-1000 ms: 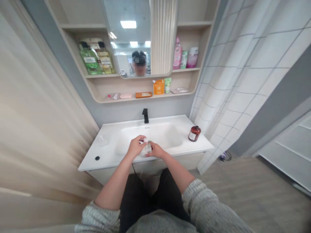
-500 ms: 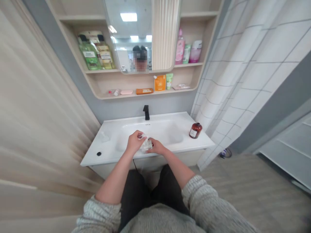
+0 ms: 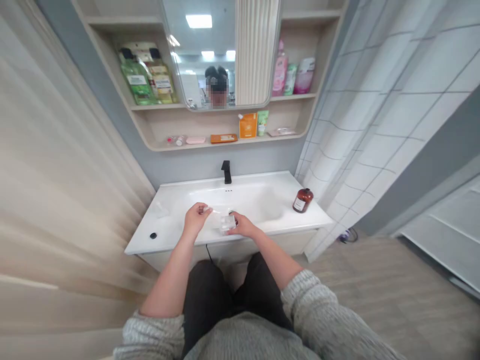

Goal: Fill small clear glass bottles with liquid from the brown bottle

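Over the front of the white sink basin (image 3: 262, 200), my right hand (image 3: 243, 225) grips a small clear box-shaped container (image 3: 227, 223) from its right side. My left hand (image 3: 195, 219) is a little to the left of it, thumb and fingers pinched together. A thin whitish, translucent piece (image 3: 214, 209) sticks out from the left fingertips toward the container; its kind is too small and blurred to make out. A gap separates the left hand from the container.
A black faucet (image 3: 226, 172) stands behind the basin. On the counter's right is a brown bottle (image 3: 302, 200); on its left lie a clear plastic item (image 3: 162, 210) and a black round cap (image 3: 153, 235). Shelves (image 3: 150, 149) with toiletries hang above.
My left hand has moved left, away from the container, with the thin whitish piece in its fingers. My right hand keeps its grip on the container in nearly the same place.
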Demonstrator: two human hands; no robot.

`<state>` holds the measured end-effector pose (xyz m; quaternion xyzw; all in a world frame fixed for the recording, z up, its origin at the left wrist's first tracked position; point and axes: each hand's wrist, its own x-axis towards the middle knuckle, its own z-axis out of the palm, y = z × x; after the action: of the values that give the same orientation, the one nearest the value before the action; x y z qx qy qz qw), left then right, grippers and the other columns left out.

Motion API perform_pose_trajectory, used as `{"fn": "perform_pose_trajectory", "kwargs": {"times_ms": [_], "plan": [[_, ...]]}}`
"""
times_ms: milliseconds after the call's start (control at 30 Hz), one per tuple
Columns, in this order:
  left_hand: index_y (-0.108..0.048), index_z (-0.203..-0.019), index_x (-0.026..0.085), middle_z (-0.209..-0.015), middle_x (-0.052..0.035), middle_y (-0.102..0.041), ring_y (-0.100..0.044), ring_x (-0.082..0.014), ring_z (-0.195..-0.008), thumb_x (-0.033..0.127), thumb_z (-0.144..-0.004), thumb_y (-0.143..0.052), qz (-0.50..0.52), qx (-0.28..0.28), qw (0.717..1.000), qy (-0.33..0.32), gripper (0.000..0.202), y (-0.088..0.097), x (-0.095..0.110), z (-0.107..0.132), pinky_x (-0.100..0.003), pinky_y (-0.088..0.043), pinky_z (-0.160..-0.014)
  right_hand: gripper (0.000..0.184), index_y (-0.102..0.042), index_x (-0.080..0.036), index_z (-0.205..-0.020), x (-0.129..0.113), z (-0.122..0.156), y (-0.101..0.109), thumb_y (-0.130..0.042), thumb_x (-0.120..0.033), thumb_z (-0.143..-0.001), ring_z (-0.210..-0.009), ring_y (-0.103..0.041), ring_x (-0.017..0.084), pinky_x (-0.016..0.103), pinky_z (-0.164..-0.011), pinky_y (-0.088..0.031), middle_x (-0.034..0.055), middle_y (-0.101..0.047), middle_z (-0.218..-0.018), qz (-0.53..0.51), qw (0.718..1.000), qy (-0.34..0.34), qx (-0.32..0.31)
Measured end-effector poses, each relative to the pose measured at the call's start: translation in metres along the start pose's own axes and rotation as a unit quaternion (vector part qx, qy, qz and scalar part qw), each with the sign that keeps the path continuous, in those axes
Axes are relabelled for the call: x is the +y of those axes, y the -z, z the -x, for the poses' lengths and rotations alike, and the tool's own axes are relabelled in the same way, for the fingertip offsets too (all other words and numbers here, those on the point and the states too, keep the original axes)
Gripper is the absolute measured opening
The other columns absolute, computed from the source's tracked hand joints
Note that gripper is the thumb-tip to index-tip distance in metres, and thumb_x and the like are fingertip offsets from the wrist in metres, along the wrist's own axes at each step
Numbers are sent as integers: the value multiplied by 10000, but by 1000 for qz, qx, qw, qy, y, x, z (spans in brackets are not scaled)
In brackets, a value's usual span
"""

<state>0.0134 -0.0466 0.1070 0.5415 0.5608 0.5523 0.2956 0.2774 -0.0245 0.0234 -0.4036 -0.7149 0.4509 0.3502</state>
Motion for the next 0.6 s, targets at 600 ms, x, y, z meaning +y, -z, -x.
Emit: {"fn": "perform_pose_trajectory", "kwargs": {"times_ms": [600], "plan": [[-759,-924,219,-894,-95,-795,-761,-347,-946,542,-808,-801,-371,30,908,195,346,209,-82,-61,-387,-545,-856,705,-709,-240,-1105,-3,2,2,-1081,-510,-570,-865,-676,210,327,-810,-535,-6,-770,-970,14,1000,-2,9]]}}
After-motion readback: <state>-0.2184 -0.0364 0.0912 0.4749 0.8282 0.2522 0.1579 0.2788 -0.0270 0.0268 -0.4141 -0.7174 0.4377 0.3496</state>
